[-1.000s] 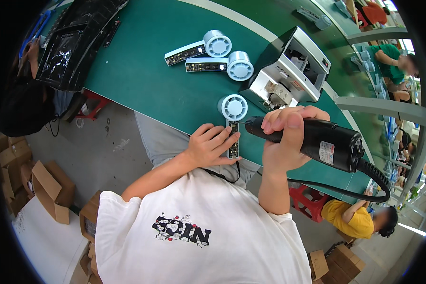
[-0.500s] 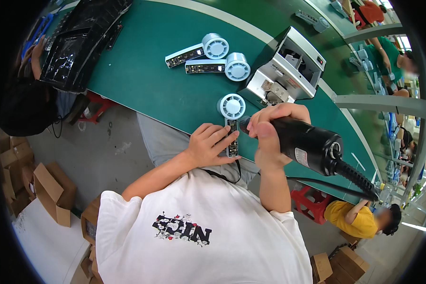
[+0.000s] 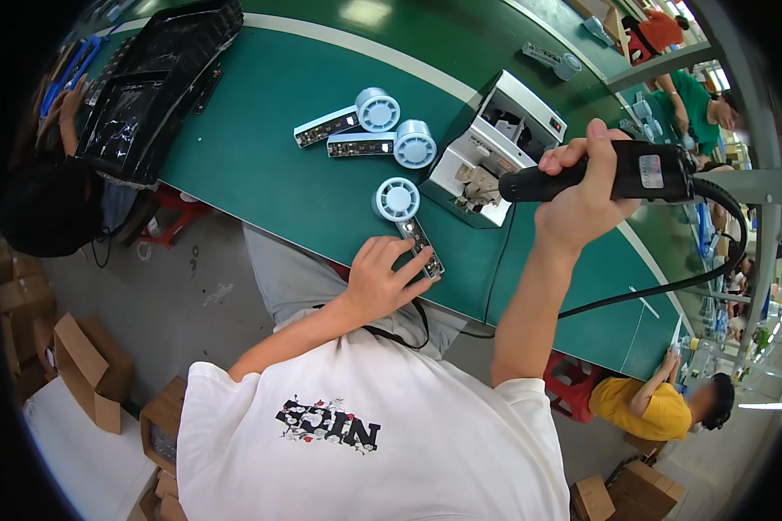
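Bench: my green work table (image 3: 261,174) runs across the view, its near edge just in front of me.
Black tray: a big dark moulded tray (image 3: 161,78) lies on the table's far left end.
Feeder box: a white open-topped machine (image 3: 495,148) stands right of centre; my tool's tip is at its front.
Electric screwdriver: black, corded (image 3: 617,174), lifted above the table.
My right hand: (image 3: 582,195) fingers wrapped tight round the screwdriver's body.
My left hand: (image 3: 382,282) lies flat and open, fingertips pressing the near part; it grips nothing.
Near part: a white strip with a round fan end (image 3: 408,221), at the table's near edge.
Spare parts: two like it (image 3: 365,130) lie side by side farther back.
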A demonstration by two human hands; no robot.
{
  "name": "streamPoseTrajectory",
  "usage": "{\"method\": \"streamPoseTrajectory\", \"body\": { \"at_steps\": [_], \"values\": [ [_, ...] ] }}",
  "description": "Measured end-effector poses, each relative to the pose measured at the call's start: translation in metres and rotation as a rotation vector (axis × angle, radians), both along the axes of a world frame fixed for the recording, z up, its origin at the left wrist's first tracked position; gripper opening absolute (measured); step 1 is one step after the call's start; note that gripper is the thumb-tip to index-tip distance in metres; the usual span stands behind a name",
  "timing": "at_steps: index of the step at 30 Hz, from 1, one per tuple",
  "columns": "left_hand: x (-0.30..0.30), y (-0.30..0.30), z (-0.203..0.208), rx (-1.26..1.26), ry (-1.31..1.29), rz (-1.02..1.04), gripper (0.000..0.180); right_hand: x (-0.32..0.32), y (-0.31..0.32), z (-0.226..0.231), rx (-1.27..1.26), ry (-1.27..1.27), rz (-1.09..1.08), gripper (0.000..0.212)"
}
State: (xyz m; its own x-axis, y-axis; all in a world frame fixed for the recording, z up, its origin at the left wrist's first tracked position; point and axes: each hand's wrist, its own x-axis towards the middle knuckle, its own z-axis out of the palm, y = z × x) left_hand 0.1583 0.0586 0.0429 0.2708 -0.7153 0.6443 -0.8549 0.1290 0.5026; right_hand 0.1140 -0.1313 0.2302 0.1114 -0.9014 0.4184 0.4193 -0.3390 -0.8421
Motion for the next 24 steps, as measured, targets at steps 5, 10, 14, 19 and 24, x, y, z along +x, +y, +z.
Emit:
{"method": "streamPoseTrajectory", "body": {
  "at_steps": [5,10,14,19,24],
  "values": [
    [0.0,-0.006,0.005,0.032,-0.009,0.034,0.041,0.009,0.006,-0.011,-0.019,0.201,0.025,0.015],
    [0.001,-0.01,0.007,0.037,0.018,0.013,0.041,-0.007,0.026,-0.012,0.071,0.143,0.093,0.017],
    [-0.001,-0.009,0.0,0.018,0.074,0.01,0.041,-0.045,0.061,-0.019,0.065,0.064,0.098,0.017],
    [0.002,-0.011,0.001,-0.017,0.078,-0.014,0.04,-0.073,0.095,-0.026,0.129,0.016,0.15,0.025],
    [0.003,-0.01,0.002,-0.001,0.09,-0.017,0.041,-0.067,0.097,-0.039,0.091,0.14,0.081,0.02]
  ]
}}
